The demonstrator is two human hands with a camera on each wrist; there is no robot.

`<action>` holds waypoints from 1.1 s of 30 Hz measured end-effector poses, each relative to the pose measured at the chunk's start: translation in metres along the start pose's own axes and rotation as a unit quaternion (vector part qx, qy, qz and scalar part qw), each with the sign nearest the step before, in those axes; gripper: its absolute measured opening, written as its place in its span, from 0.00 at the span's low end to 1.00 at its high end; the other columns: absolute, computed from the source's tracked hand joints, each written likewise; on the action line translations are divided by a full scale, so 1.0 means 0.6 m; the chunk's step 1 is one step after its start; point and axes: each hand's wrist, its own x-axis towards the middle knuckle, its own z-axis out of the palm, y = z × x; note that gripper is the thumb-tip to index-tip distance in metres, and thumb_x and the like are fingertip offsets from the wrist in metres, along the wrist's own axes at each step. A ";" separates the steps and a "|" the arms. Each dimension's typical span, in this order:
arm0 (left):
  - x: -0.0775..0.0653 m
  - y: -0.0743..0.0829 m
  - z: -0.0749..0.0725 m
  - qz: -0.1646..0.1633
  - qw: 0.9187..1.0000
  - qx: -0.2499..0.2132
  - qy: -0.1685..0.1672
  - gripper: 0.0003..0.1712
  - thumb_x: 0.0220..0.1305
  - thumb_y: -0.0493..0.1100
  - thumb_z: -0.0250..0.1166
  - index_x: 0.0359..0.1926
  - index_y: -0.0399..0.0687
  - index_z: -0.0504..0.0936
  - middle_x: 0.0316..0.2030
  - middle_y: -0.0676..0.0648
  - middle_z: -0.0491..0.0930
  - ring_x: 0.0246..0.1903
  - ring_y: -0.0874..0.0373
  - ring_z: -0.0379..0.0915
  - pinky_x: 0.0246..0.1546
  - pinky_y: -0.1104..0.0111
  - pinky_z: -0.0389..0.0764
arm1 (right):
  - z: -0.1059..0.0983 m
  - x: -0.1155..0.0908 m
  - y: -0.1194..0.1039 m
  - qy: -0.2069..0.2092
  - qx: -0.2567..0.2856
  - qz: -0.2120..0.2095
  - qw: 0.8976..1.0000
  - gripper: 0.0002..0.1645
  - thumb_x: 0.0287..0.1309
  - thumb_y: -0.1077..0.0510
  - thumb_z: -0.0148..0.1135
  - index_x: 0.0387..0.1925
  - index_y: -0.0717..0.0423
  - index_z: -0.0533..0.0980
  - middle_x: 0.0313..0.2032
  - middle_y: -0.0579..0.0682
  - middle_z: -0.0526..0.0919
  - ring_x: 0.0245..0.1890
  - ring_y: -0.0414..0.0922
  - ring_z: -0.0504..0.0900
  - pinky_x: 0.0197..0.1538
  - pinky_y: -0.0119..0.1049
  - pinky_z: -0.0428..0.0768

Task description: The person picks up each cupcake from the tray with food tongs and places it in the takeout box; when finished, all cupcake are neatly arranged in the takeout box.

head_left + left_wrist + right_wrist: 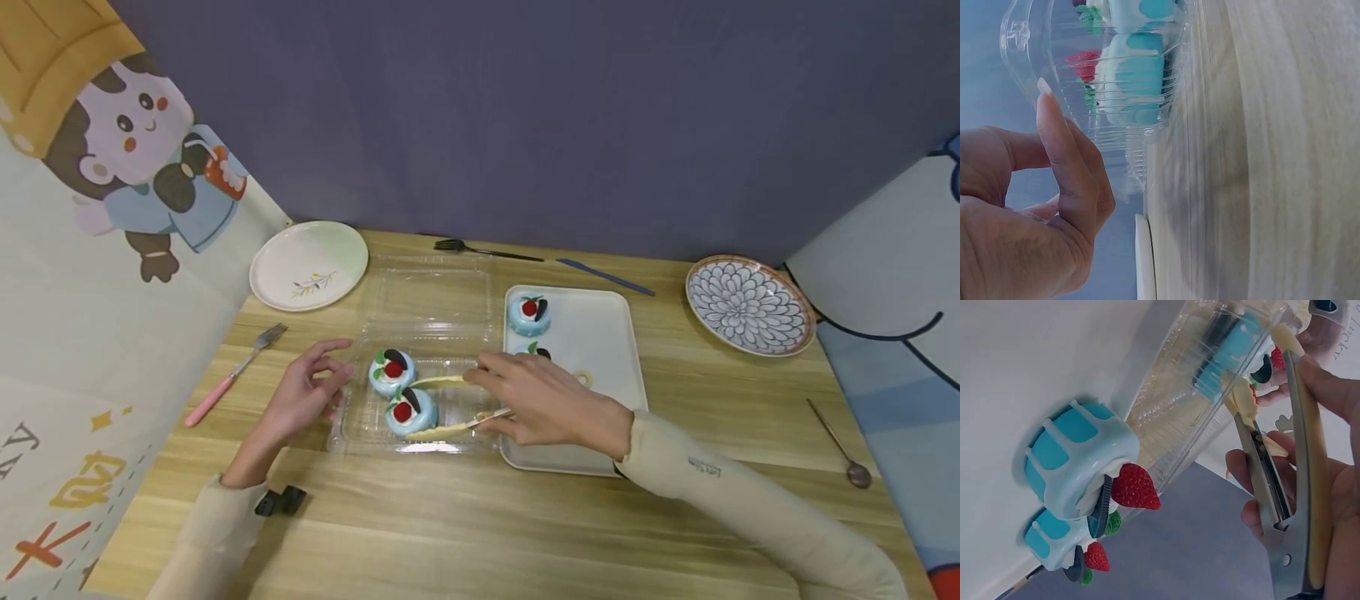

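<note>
My right hand [543,400] grips a pair of metal tongs [1310,487] with cream-coloured arms. The tong tips lie on either side of the nearer blue toy cake [422,414], topped with a red strawberry, inside a clear plastic clamshell box [461,408]. Just behind it in the box sits another blue cake [381,381]. My left hand [303,392] is at the box's left edge, fingers loosely bent. In the left wrist view one fingertip [1045,87] is close to the clear rim; whether it touches is hard to tell.
Right of the box lies a white tray [600,325] with a blue cake [519,318] and another partly hidden by my right hand. Around them are an oval plate [330,250], pink-handled fork [217,396], black fork [487,251], blue knife [607,276], patterned plate [750,304] and spoon [855,473].
</note>
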 end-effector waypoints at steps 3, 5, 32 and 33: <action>0.000 0.003 -0.001 0.001 1.000 0.000 0.000 0.28 0.73 0.42 0.57 0.70 0.46 0.63 0.40 0.31 0.75 0.19 0.61 0.73 0.15 0.58 0.83 | 0.002 0.001 0.001 0.000 -0.003 -0.003 1.000 0.37 0.55 0.35 0.68 0.60 0.50 0.74 0.41 0.44 0.73 0.28 0.36 0.71 0.31 0.33 0.79; 0.000 0.005 -0.002 0.001 1.000 0.000 0.001 0.27 0.73 0.41 0.57 0.70 0.46 0.63 0.41 0.31 0.75 0.20 0.61 0.74 0.15 0.58 0.83 | 0.002 0.002 0.002 -0.001 -0.004 -0.003 1.000 0.38 0.54 0.35 0.68 0.60 0.50 0.74 0.42 0.44 0.73 0.29 0.37 0.72 0.32 0.34 0.79; -0.001 0.003 0.002 0.005 1.000 -0.011 -0.001 0.28 0.72 0.42 0.58 0.70 0.46 0.63 0.40 0.32 0.74 0.19 0.63 0.73 0.14 0.61 0.83 | 0.009 -0.007 0.001 0.002 -0.027 0.005 1.000 0.43 0.54 0.31 0.66 0.64 0.50 0.71 0.50 0.45 0.75 0.38 0.40 0.78 0.39 0.37 0.83; 0.000 0.002 0.001 0.005 1.000 -0.010 -0.001 0.28 0.72 0.42 0.58 0.70 0.46 0.63 0.40 0.32 0.74 0.19 0.63 0.73 0.14 0.61 0.83 | 0.005 -0.010 0.002 0.004 -0.025 0.007 1.000 0.43 0.54 0.31 0.66 0.64 0.49 0.71 0.51 0.45 0.75 0.39 0.40 0.79 0.40 0.37 0.83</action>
